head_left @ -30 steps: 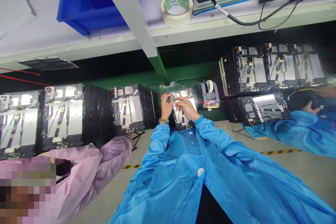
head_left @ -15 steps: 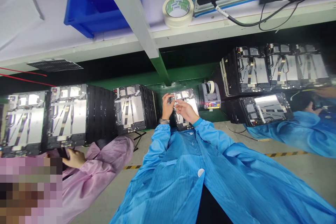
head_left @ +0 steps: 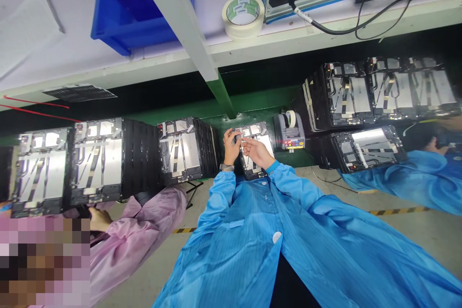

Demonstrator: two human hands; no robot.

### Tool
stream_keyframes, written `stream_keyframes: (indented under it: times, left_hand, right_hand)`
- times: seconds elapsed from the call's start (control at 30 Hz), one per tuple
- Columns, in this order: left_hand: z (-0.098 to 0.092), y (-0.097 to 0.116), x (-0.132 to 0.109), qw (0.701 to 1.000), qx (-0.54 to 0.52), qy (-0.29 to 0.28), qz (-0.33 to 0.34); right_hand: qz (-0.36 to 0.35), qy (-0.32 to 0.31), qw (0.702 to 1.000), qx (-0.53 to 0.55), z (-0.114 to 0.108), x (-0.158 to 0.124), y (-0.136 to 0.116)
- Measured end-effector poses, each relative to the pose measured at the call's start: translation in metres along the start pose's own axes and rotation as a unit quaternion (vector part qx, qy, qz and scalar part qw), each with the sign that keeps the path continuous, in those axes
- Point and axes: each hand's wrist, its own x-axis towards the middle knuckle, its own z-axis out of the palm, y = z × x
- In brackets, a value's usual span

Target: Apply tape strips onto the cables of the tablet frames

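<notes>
The left hand (head_left: 230, 147) stands upright near the tape dispenser (head_left: 288, 131), on its left side, and the fingers are bent and clenched on a small part (head_left: 237, 138) (too small to tell what it is). The right hand (head_left: 257, 150) comes across from the dispenser side, nearly flat, with fingertips (head_left: 243, 140) at the same part; I cannot tell if this grip is closed. Below both hands is a stack of black-framed device housings (head_left: 265, 144).
</notes>
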Motion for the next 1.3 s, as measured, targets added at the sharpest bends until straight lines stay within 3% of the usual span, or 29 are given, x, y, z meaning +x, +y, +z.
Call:
stream_keyframes:
  times: [0.1,0.2,0.27,0.3,0.33,0.4,0.47,0.53,0.6,0.67,0.77,0.9,1.13,1.3]
  left_hand:
    - [-0.002,0.002,-0.001,1.0,0.029,-0.006,0.0]
    - [-0.004,0.005,-0.001,0.998,0.06,-0.014,-0.013]
    - [-0.005,0.007,0.0,0.997,0.074,-0.019,-0.02]
    - [-0.005,0.008,0.0,0.997,0.076,-0.02,-0.022]
    - [-0.006,0.008,0.0,0.997,0.076,-0.021,-0.022]
    - [-0.005,0.008,0.0,0.997,0.074,-0.02,-0.022]
    - [-0.005,0.007,0.0,0.997,0.072,-0.017,-0.022]
    - [-0.004,0.006,0.0,0.997,0.071,-0.016,-0.023]
    - [-0.004,0.005,0.0,0.997,0.069,-0.017,-0.027]
    - [-0.005,0.004,0.002,0.997,0.067,-0.023,-0.03]
    - [-0.008,0.004,0.008,0.997,0.069,-0.031,-0.02]
    - [-0.012,0.006,0.018,0.995,0.078,-0.051,0.018]
    - [-0.018,0.005,0.027,0.993,0.089,-0.075,0.03]
    - [-0.022,0.006,0.031,0.989,0.095,-0.104,0.037]
  right_hand:
    - [0.043,0.008,0.999,0.011,-0.004,-0.001,-0.002]
    - [0.059,0.021,0.995,-0.076,-0.01,-0.009,0.0]
    - [-0.002,0.048,0.974,-0.222,-0.013,-0.016,-0.001]
    - [-0.06,0.061,0.945,-0.317,-0.013,-0.019,-0.003]
    - [-0.127,0.068,0.897,-0.418,-0.012,-0.021,-0.007]
    - [-0.233,0.054,0.757,-0.608,-0.009,-0.021,-0.018]
    - [-0.254,0.015,0.61,-0.751,-0.004,-0.017,-0.032]
    - [-0.224,-0.022,0.493,-0.84,0.001,-0.012,-0.043]
    - [-0.198,-0.047,0.414,-0.887,0.005,-0.008,-0.049]
    - [-0.192,-0.06,0.371,-0.907,0.007,-0.005,-0.052]
    - [-0.189,-0.072,0.354,-0.913,0.008,-0.004,-0.054]
    - [-0.205,-0.077,0.369,-0.903,0.004,-0.007,-0.06]
    - [-0.281,0.065,0.513,-0.809,-0.027,-0.028,-0.065]
    - [-0.293,0.097,0.597,-0.741,-0.044,-0.047,-0.055]
